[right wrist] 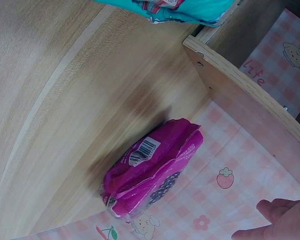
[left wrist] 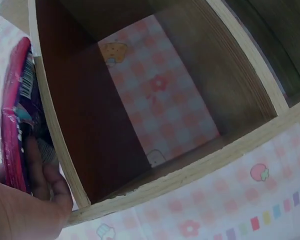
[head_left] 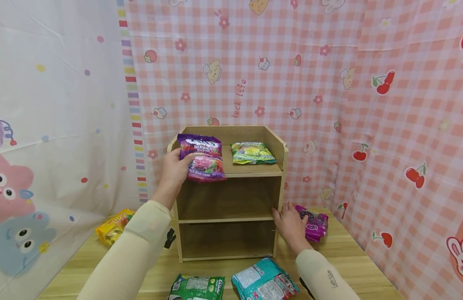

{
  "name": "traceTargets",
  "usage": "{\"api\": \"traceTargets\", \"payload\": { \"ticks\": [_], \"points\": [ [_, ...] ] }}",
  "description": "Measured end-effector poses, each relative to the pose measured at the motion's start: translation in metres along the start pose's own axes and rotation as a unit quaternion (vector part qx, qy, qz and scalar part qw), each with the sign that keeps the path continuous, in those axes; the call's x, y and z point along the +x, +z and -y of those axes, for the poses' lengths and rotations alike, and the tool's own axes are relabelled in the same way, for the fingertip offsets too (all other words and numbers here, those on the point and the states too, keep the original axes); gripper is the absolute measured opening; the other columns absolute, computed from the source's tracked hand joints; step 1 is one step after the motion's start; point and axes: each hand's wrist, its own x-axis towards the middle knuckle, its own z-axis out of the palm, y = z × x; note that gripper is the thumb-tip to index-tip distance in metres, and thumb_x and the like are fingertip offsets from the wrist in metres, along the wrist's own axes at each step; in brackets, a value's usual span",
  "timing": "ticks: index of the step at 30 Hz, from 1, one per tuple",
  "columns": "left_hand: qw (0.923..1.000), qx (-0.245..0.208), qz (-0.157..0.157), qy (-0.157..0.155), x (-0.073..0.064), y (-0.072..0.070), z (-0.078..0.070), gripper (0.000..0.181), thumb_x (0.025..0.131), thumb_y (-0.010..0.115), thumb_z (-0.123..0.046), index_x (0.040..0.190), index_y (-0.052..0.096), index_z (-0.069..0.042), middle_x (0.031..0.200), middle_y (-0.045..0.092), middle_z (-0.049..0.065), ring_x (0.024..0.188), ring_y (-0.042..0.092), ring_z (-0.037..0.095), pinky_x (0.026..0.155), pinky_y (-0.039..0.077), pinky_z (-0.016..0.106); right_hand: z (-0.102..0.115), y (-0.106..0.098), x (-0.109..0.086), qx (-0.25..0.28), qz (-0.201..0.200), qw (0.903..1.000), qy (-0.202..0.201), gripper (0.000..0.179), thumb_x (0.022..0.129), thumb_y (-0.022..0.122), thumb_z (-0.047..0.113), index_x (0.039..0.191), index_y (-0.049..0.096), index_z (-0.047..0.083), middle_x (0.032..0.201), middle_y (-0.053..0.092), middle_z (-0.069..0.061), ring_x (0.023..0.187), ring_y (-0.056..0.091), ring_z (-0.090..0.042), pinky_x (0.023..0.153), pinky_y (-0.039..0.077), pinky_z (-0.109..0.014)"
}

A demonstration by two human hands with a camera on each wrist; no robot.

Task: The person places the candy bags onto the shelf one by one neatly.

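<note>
My left hand [head_left: 176,168] grips a purple berries candy bag [head_left: 204,160] by its left side, thumb across the front. The bag is upright before the top shelf's left part; in the left wrist view the same bag [left wrist: 15,115] is seen edge-on beside a shelf board. A yellow-green candy bag [head_left: 252,153] lies on the top shelf of the wooden rack [head_left: 231,175], at the right. My right hand [head_left: 291,225] is at the rack's right side wall, fingers extended. Just beyond it a magenta candy bag [head_left: 317,225] stands on the table.
A green bag [head_left: 197,287] and a teal bag [head_left: 265,279] lie in front of the rack. On the left is a yellow bag [head_left: 114,227], partly behind my sleeve. A small black object [head_left: 170,238] is next to the rack's left foot. Patterned curtains [head_left: 235,62] surround the table.
</note>
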Motion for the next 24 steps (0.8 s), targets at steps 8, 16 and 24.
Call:
{"api": "traceTargets", "payload": {
  "ticks": [8, 16, 24],
  "points": [
    [0.9976, 0.061, 0.031, 0.001, -0.003, -0.007, 0.001, 0.06, 0.104, 0.051, -0.027, 0.149, 0.034, 0.009, 0.149, 0.041, 0.028, 0.137, 0.04, 0.034, 0.115, 0.028, 0.04, -0.002, 0.001, 0.0, 0.0, 0.003, 1.0, 0.002, 0.067, 0.103, 0.044, 0.041, 0.149, 0.035, -0.008, 0.156, 0.027, -0.025, 0.142, 0.028, -0.044, 0.108, 0.001, -0.074],
    [0.9756, 0.154, -0.043, 0.151, -0.024, -0.006, 0.005, 0.05, 0.099, 0.062, -0.024, 0.138, 0.052, 0.004, 0.137, 0.055, 0.022, 0.129, 0.05, 0.035, 0.11, 0.037, 0.046, -0.001, 0.002, 0.001, 0.003, -0.003, 1.0, -0.001, 0.067, 0.103, 0.044, 0.042, 0.148, 0.036, -0.008, 0.156, 0.027, -0.026, 0.142, 0.028, -0.044, 0.108, 0.002, -0.074],
    [0.9076, 0.264, -0.093, 0.313, -0.035, -0.001, 0.009, 0.037, 0.092, 0.072, -0.026, 0.12, 0.068, -0.001, 0.119, 0.065, 0.015, 0.113, 0.057, 0.033, 0.1, 0.041, 0.05, -0.002, 0.003, 0.001, 0.005, -0.002, 1.0, 0.001, 0.067, 0.103, 0.044, 0.041, 0.148, 0.036, -0.008, 0.156, 0.027, -0.026, 0.142, 0.028, -0.044, 0.108, 0.002, -0.074]
  ]
}}
